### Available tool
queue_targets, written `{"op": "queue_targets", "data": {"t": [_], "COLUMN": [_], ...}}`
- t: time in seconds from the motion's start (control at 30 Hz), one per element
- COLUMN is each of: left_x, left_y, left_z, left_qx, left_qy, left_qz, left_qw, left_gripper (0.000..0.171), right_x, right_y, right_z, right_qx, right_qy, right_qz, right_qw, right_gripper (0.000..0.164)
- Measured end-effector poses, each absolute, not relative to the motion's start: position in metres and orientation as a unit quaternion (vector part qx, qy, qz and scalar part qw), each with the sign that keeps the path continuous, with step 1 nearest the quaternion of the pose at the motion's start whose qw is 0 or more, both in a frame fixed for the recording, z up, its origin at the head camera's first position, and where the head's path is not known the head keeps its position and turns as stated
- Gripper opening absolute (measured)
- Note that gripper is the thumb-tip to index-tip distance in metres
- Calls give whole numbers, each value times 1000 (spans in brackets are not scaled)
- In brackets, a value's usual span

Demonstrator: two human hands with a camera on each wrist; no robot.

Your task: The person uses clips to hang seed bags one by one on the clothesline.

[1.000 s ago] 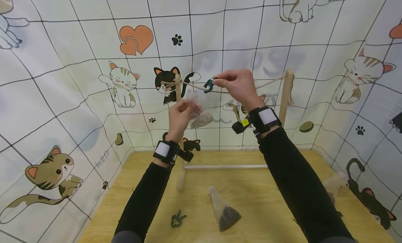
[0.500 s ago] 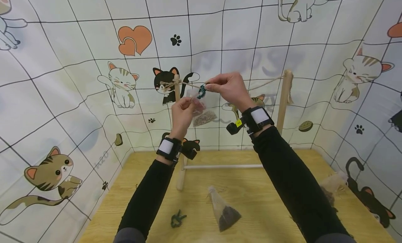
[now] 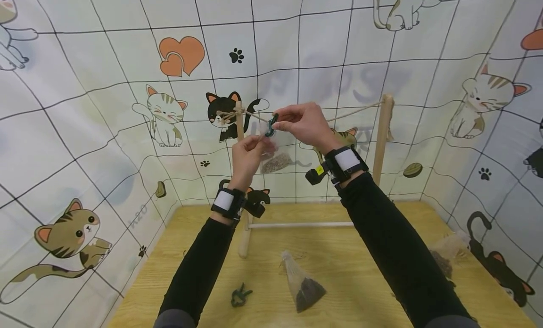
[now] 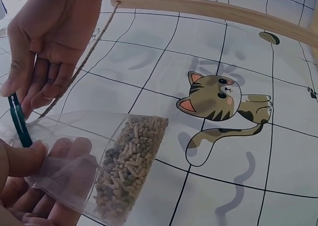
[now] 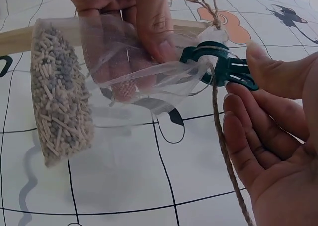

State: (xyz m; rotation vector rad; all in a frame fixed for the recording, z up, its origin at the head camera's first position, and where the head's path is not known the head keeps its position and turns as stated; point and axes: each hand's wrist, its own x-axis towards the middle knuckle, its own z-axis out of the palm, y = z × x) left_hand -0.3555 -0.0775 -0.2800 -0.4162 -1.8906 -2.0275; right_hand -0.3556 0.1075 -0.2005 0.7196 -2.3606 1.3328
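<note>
My left hand [image 3: 247, 159] pinches the gathered upper part of a sheer mesh bag [image 4: 89, 136], whose lower end bulges with pale pellets [image 5: 59, 97]. Between thumb and fingers, my right hand [image 3: 306, 125] grips a dark green spring clip [image 5: 213, 62] by its handles. In the right wrist view the clip's jaws stand around the bag's neck and the twine [image 5: 221, 131]. The twine runs between two wooden posts, and both hands are near its left part. Whether the jaws are fully closed cannot be told.
A second green clip [image 3: 241, 296] lies on the wooden table [image 3: 203, 271]. Beside it lies a mesh bag with dark contents [image 3: 308, 292]. Another bag [image 3: 449, 250] rests at the right edge, partly behind the right sleeve. The right post [image 3: 383, 135] and a white crossbar [image 3: 301, 225] belong to the rack.
My right hand has moved left and slightly down with the green clip, bringing it to the bag's neck at the twine. My left hand has shifted slightly right with the bag.
</note>
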Motion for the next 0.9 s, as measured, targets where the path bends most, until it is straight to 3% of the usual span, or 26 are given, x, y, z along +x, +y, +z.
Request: {"op": "queue_targets", "data": {"t": [0.17, 0.67, 0.9], "left_x": [-356, -352, -350], "left_y": [-80, -85, -91], "left_z": [-285, -298, -301], "left_qx": [-154, -165, -166], "left_qy": [-663, -671, -708], "left_qz": [-715, -710, -671], "left_qw": [161, 140, 142], "left_gripper": [30, 19, 48], "right_x": [-354, -346, -334], "right_y": [109, 109, 113], "right_z": [-202, -205, -206], "right_qx": [268, 293, 311], "right_qy": [-835, -862, -861], "right_qz": [459, 391, 371], "right_qw": [141, 134, 154], "right_gripper": [43, 54, 74]}}
